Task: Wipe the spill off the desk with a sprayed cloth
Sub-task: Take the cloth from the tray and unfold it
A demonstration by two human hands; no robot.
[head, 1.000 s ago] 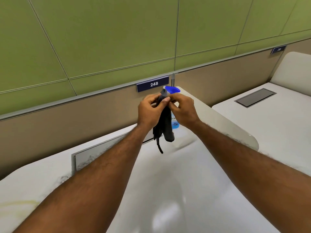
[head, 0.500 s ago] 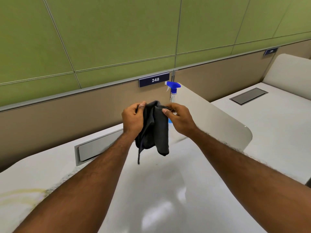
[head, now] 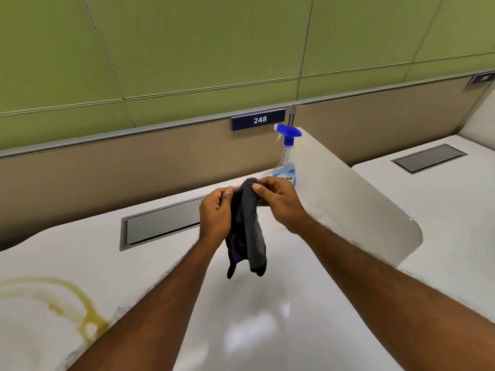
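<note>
A dark grey cloth (head: 247, 231) hangs over the white desk (head: 267, 303), bunched at its top edge. My left hand (head: 215, 215) grips that top edge on the left side, and my right hand (head: 278, 200) pinches it on the right. A clear spray bottle (head: 286, 159) with a blue trigger head stands upright on the desk just behind my right hand, against the white divider. A yellowish spill (head: 77, 309) streaks the desk at the lower left, partly hidden by my left forearm.
A grey cable hatch (head: 160, 226) is set into the desk behind my left hand. A curved white divider (head: 361, 199) separates this desk from the neighbouring desk (head: 442, 204) on the right. A beige partition carries a sign reading 248 (head: 259, 119).
Both hands have come down and toward me with the cloth, away from the spray bottle. The bottle now stands in full view behind them, and the spill shows larger at the lower left.
</note>
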